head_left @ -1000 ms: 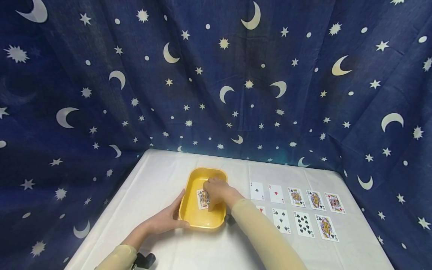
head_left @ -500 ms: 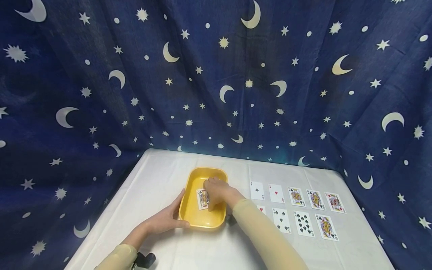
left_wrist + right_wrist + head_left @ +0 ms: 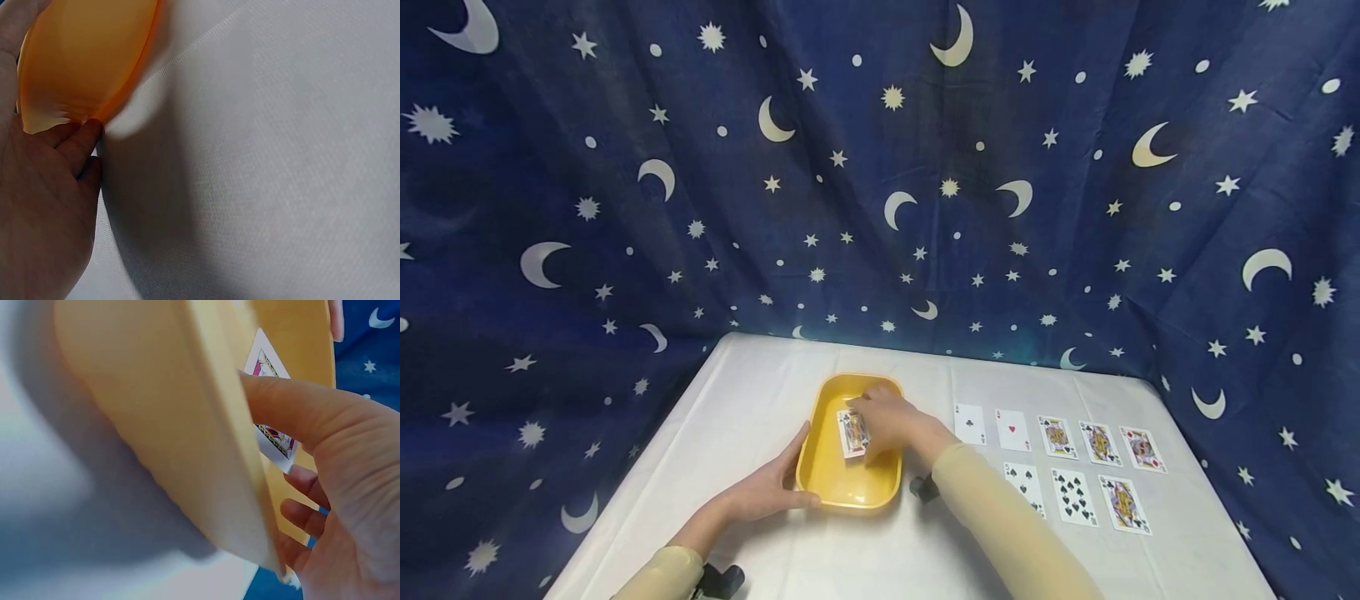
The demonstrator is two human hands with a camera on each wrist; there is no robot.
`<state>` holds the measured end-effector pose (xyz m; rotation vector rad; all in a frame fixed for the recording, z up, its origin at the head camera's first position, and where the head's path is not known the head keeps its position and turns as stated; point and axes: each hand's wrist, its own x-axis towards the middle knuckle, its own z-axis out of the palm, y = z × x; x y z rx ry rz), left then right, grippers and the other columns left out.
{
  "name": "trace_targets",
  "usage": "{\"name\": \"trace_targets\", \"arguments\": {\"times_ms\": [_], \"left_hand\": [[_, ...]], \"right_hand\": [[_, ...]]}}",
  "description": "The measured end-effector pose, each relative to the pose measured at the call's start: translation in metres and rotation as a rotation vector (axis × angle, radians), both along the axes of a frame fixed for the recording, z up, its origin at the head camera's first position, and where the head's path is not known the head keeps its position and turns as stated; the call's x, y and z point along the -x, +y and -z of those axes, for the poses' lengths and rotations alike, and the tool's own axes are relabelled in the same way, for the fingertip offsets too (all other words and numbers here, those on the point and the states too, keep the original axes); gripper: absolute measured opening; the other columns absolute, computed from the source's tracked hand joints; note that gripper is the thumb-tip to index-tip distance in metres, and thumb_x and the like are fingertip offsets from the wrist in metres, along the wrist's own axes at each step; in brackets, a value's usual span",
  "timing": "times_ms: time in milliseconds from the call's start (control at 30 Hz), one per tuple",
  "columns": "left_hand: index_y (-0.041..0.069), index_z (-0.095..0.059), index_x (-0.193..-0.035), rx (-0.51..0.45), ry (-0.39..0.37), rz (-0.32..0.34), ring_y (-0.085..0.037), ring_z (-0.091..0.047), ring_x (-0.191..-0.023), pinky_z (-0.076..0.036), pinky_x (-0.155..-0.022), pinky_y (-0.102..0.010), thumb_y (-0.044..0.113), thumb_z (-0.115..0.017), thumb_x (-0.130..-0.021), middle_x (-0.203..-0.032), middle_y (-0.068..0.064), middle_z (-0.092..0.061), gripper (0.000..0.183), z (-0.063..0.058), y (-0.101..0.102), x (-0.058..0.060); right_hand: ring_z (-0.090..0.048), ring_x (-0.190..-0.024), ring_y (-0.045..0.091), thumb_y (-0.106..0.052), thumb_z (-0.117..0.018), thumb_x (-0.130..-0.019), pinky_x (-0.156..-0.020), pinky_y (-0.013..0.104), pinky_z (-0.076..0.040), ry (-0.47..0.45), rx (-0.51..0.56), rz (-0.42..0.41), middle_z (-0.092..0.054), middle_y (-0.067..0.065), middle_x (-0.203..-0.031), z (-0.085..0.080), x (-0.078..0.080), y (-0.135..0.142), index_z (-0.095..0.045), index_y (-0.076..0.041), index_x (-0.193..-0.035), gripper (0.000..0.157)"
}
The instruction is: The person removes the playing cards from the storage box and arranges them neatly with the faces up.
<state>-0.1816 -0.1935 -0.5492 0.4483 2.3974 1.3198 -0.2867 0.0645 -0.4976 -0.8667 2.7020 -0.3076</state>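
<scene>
A yellow plastic tray stands on the white cloth. My left hand grips its near left corner, thumb along the near rim and fingers at the left side. Inside the tray, my right hand pinches a face card, a club mark showing at its corner. In the right wrist view, the thumb lies across that card and the other fingers curl beyond its far edge. The left wrist view shows fingertips right at the tray's outer edge.
Right of the tray, face-up playing cards lie in two rows, among them an ace of clubs, an ace of hearts and a queen. My right sleeve crosses beside them. A blue star-patterned curtain hangs behind the table.
My right hand has shifted slightly, and the face card has tilted and shows more of its face. My right arm now covers a red card in the nearer row. The left hand keeps its place.
</scene>
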Motion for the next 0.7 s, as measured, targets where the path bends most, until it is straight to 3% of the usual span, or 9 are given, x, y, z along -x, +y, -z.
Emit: {"name": "trace_targets", "arguments": {"times_ms": [333,500,700], "left_hand": [[0.027,0.004,-0.166,-0.001,0.006,-0.003,-0.028,-0.006,-0.156,-0.013,-0.123,-0.055,0.040,-0.085,-0.084,-0.172,-0.002,0.001,0.121,0.002,0.000,0.000],[0.028,0.004,-0.166,0.010,-0.007,-0.018,-0.028,-0.007,-0.156,-0.013,-0.123,-0.057,0.042,-0.085,-0.084,-0.172,-0.002,0.000,0.122,0.001,0.001,0.000],[0.031,0.006,-0.165,0.002,-0.029,-0.018,-0.025,-0.006,-0.156,-0.011,-0.124,-0.056,0.040,-0.085,-0.084,-0.172,0.001,0.000,0.122,0.001,0.001,0.000]], "right_hand": [[-0.044,-0.121,0.018,-0.035,-0.095,-0.067,-0.110,0.035,-0.043,0.106,0.054,-0.034,-0.051,0.002,-0.140,-0.022,-0.002,0.033,-0.054,-0.023,-0.149,0.092],[-0.042,-0.124,0.020,-0.034,-0.095,-0.068,-0.110,0.042,-0.043,0.099,0.123,0.010,-0.050,0.002,-0.140,-0.038,-0.005,0.056,-0.052,-0.025,-0.150,0.092],[-0.041,-0.133,0.022,-0.030,-0.096,-0.068,-0.115,0.047,-0.039,0.136,0.105,0.084,-0.048,0.002,-0.145,-0.046,-0.011,0.095,-0.052,-0.028,-0.150,0.093]]}}
